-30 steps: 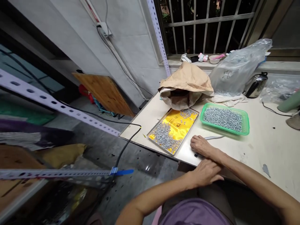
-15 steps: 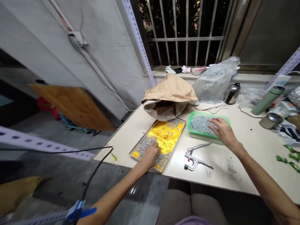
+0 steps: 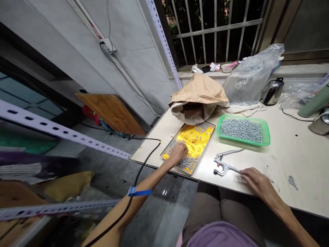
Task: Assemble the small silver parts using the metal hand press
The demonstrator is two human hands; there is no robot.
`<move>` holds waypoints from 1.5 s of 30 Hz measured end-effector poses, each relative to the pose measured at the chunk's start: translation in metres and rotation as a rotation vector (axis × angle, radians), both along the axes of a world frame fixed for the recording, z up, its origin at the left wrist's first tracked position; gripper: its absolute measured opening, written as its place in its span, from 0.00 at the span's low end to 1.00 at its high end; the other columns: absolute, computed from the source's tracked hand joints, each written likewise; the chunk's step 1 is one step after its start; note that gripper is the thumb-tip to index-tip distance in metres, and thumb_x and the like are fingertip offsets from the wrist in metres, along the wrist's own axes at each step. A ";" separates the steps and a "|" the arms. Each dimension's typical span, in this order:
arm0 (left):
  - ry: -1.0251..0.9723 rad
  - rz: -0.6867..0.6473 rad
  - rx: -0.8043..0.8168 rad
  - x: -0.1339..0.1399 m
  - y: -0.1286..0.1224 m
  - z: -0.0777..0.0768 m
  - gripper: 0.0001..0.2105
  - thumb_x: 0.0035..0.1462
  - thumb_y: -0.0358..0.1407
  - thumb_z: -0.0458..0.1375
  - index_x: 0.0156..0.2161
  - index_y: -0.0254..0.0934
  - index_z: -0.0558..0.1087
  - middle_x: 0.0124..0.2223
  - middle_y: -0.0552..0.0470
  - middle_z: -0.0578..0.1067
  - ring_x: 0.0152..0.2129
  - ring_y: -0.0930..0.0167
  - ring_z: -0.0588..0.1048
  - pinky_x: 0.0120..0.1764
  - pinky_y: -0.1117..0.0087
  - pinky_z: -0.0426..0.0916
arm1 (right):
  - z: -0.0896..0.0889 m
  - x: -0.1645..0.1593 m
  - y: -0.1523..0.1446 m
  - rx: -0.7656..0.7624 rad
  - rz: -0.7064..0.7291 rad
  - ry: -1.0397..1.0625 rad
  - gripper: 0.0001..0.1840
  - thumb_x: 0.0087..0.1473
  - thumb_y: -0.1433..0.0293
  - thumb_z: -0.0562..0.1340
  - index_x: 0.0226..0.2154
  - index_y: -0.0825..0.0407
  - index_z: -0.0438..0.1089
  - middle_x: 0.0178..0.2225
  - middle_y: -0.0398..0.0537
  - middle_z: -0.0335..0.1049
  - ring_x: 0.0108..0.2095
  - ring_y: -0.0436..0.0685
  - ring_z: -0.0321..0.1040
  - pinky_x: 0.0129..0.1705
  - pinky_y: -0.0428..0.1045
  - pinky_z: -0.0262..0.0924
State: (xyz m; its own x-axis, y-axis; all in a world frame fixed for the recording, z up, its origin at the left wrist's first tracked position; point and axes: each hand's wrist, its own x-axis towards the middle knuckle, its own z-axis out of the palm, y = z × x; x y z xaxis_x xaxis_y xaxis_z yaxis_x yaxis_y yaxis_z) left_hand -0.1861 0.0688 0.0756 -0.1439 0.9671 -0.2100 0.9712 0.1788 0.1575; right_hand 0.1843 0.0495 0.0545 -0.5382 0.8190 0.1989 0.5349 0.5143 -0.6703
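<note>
My left hand [image 3: 179, 153] is closed over a shallow tray lined with shiny yellow cloth [image 3: 191, 140], among loose silver screw-like pieces [image 3: 187, 164]. Its fingers are curled, and whatever they hold is hidden. At the table's front edge, my right hand [image 3: 259, 183] has its thumb and fingers closed on the handle end of silver snap pliers [image 3: 226, 168]. The pliers lie flat on the table, jaws pointing left. Beyond them stands a green plastic basket [image 3: 268, 137], filled with similar small silver pieces [image 3: 241, 130].
An open brown paper bag [image 3: 203, 89] slumps behind the tray. Behind the basket are a clear plastic bag [image 3: 250, 79], a metal kettle [image 3: 273, 91] and a green flask [image 3: 315, 103]. A blue strap [image 3: 140, 192] with a black cable [image 3: 132, 185] circles my left forearm.
My right hand has left the green basket and come down toward me to the pliers' handle. My left hand stays over the tray. The whole view has shifted.
</note>
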 end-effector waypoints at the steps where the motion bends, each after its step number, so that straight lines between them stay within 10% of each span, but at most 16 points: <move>1: -0.076 0.023 0.030 0.002 -0.001 0.001 0.08 0.55 0.28 0.53 0.31 0.33 0.75 0.35 0.47 0.77 0.35 0.68 0.74 0.38 0.72 0.65 | -0.001 0.000 -0.003 -0.016 -0.008 0.004 0.16 0.63 0.60 0.51 0.38 0.48 0.71 0.35 0.50 0.72 0.35 0.57 0.72 0.38 0.51 0.69; 6: -0.404 -0.020 0.080 0.051 -0.017 -0.003 0.08 0.56 0.32 0.53 0.34 0.34 0.76 0.33 0.51 0.78 0.32 0.71 0.74 0.36 0.73 0.66 | 0.005 -0.014 -0.011 -0.031 -0.005 0.017 0.15 0.63 0.62 0.50 0.40 0.48 0.71 0.36 0.50 0.72 0.35 0.57 0.72 0.38 0.51 0.68; 12: -0.087 -0.255 -0.061 0.113 -0.029 -0.011 0.10 0.60 0.31 0.51 0.37 0.32 0.75 0.40 0.43 0.75 0.39 0.66 0.73 0.41 0.68 0.65 | 0.009 -0.038 -0.015 0.046 0.027 0.030 0.13 0.62 0.69 0.51 0.41 0.49 0.70 0.37 0.50 0.71 0.38 0.57 0.71 0.40 0.51 0.68; 34: 0.132 -0.457 -0.117 0.107 -0.059 -0.024 0.13 0.60 0.23 0.46 0.40 0.34 0.73 0.42 0.42 0.72 0.43 0.64 0.70 0.42 0.67 0.65 | -0.016 -0.029 -0.007 0.134 -0.017 -0.216 0.12 0.62 0.72 0.51 0.42 0.50 0.69 0.37 0.49 0.67 0.36 0.54 0.70 0.37 0.49 0.68; 45: -0.453 0.125 -0.240 0.117 -0.021 -0.019 0.07 0.55 0.28 0.53 0.35 0.33 0.74 0.27 0.54 0.75 0.21 0.74 0.72 0.27 0.75 0.66 | -0.021 -0.038 0.002 0.171 -0.044 -0.477 0.10 0.56 0.74 0.60 0.43 0.51 0.68 0.38 0.49 0.69 0.37 0.57 0.67 0.35 0.49 0.63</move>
State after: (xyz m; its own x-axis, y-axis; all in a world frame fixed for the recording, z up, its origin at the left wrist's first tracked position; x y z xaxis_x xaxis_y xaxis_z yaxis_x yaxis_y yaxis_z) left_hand -0.0696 0.0478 0.0570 -0.0984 0.8655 -0.4912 0.7839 0.3715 0.4974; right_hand 0.1464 0.0510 0.0334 -0.5676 0.8201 0.0726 0.7845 0.5655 -0.2544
